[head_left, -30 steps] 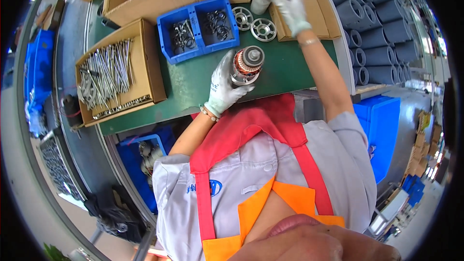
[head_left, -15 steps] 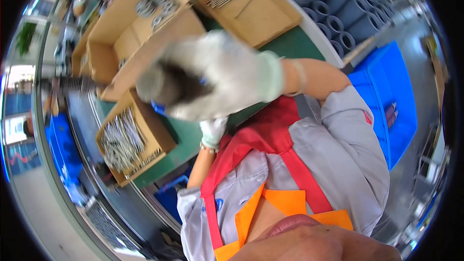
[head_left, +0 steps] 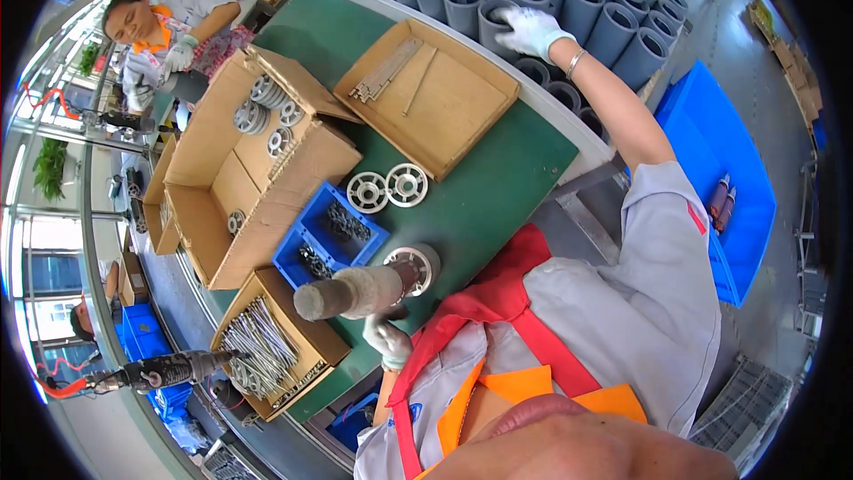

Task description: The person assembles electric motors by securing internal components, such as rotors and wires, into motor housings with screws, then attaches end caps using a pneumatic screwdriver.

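white gloves on both hands [head_left: 531, 28], grey short-sleeved shirt, red-and-orange apron, wrist bangle.

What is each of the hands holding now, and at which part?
The left hand grips the rotor from below, at mid-shaft. The right hand grasps the rim of a grey tube.

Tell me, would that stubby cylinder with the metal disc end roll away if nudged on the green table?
Probably yes: the stubby cylinder lies on its round side on the green table. Its metal end suggests it is heavy. The gloved left hand beside it may steady it.
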Motion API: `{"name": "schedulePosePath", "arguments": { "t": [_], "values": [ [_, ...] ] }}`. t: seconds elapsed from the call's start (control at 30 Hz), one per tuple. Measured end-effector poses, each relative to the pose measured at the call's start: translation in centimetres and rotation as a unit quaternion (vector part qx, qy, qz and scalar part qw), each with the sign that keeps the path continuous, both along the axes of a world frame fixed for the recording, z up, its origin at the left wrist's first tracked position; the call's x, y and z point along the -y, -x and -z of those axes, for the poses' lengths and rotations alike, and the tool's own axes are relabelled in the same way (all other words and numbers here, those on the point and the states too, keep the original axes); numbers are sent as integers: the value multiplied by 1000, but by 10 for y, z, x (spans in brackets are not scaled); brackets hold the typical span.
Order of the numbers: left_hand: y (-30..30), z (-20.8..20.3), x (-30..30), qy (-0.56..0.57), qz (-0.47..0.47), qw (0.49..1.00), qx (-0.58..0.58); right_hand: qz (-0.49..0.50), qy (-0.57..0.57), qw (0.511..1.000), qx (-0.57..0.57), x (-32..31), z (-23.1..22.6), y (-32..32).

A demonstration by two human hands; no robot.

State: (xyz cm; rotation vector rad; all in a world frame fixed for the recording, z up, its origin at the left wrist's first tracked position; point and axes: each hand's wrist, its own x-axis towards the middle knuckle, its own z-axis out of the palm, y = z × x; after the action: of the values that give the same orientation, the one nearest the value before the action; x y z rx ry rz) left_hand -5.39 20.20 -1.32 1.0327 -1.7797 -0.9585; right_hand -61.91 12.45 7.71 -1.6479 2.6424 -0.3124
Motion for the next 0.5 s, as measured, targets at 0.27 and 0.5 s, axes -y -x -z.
{"name": "schedulePosePath", "arguments": {
  "t": [0.27, 0.5],
  "values": [
    [20, -7, -17, -152, 207, 966, -25, 28, -37, 998, -33, -18, 15, 9],
    [44, -22, -23, -424, 296, 836, -182, -44, 103, 988, -108, -122, -44, -63]
  ]
}}
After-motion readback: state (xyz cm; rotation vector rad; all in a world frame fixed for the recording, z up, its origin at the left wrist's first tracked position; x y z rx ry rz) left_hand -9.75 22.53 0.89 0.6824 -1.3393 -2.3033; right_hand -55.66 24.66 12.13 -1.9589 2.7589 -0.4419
